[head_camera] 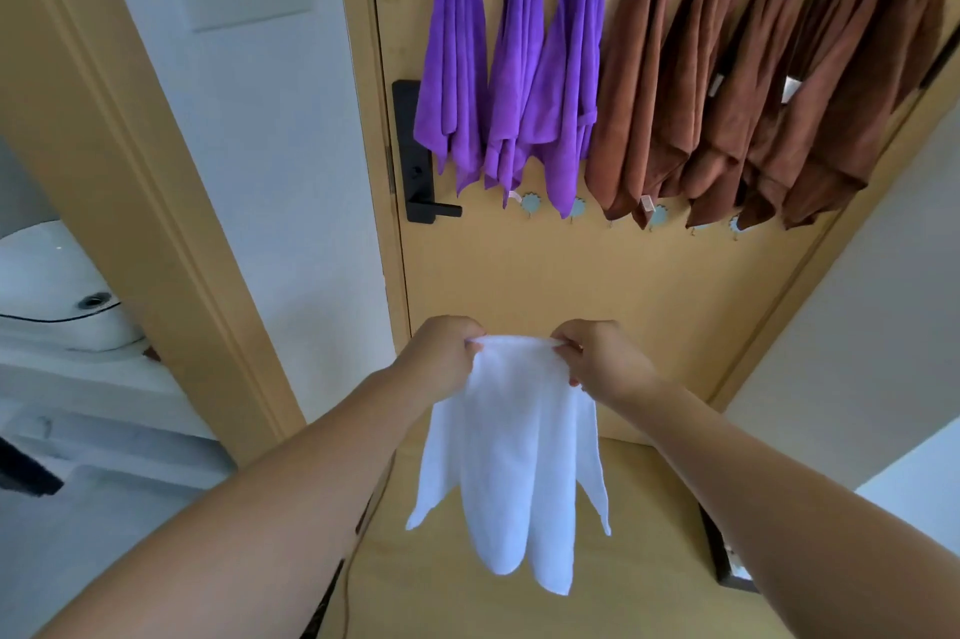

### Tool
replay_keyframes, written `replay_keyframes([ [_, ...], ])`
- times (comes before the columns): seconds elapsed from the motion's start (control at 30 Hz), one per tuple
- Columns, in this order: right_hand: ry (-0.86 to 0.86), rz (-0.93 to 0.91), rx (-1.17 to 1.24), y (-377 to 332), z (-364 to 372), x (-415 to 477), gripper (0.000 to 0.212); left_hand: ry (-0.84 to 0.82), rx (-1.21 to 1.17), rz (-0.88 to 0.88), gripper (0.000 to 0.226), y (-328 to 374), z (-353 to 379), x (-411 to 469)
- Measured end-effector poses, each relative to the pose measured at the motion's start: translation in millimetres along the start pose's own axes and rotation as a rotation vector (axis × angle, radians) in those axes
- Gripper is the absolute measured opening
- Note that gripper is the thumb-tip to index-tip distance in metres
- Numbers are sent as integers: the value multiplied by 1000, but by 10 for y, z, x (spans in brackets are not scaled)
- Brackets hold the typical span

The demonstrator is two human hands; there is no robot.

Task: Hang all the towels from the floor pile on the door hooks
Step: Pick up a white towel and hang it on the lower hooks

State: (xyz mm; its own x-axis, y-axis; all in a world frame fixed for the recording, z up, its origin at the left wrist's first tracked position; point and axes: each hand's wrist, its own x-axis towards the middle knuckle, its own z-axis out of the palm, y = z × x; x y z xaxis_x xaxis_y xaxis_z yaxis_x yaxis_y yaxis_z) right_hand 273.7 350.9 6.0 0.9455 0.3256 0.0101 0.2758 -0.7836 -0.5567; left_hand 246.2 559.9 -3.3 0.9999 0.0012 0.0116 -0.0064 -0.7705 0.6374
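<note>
the tan door [571, 295] fills the middle of the view, with a pale wall [291, 160] to its left and a tan door frame [130, 181] further left. along the door's top edge hang five brown towels [717, 82], reaching to its right edge and overlapping one another. left of them hang three purple towels [519, 77], the last one touching the first brown one. each hangs from a thin dark hook at the top edge; the hooks are barely in view.

below, in front of the door's lower middle, a white towel [519, 461] hangs free, well apart from the coloured ones. it is gathered at its top edge and held at both ends there. the left hand [441, 357] pinches the top left end, fingers [470, 344] curled tight round the cloth. the right hand [602, 357] pinches the top right end, its fingers [563, 344] curled narrow on the fold. the short stretch of cloth between the hands arches slightly; the rest drops below the fingers in loose folds with pointed corners.

a black lock plate with lever [415, 155] sits at the door's left edge, just beside the leftmost purple towel. a row of small round pale hooks [530, 202] peeks out under the towel hems. a white basin [57, 285] shows at the far left.
</note>
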Motion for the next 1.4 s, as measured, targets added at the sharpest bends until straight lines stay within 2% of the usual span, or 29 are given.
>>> replay_keyframes([
  [0.2,81,105,53,-33,308,551,11,-101,-35,3,18,-378,-76,694],
  [0.33,88,151,86,64,431,851,21,-91,-71,34,4,-585,-41,1023],
  [0.5,78,117,91,306,574,1278,29,-103,-211,-6,16,-740,80,1433],
  [0.67,110,143,130,661,709,1736,39,-114,-204,-5,28,-853,328,1859],
  [0.93,86,23,10,1225,933,2436,37,-86,-118,51,31,-1058,916,2644],
  [1.1,24,64,42,1388,1083,2834,51,-92,-119,93,45,-1180,1165,3056],
  [1.4,97,71,70,1509,1253,3601,58,-51,-82,133,61,-1341,1323,3894],
])
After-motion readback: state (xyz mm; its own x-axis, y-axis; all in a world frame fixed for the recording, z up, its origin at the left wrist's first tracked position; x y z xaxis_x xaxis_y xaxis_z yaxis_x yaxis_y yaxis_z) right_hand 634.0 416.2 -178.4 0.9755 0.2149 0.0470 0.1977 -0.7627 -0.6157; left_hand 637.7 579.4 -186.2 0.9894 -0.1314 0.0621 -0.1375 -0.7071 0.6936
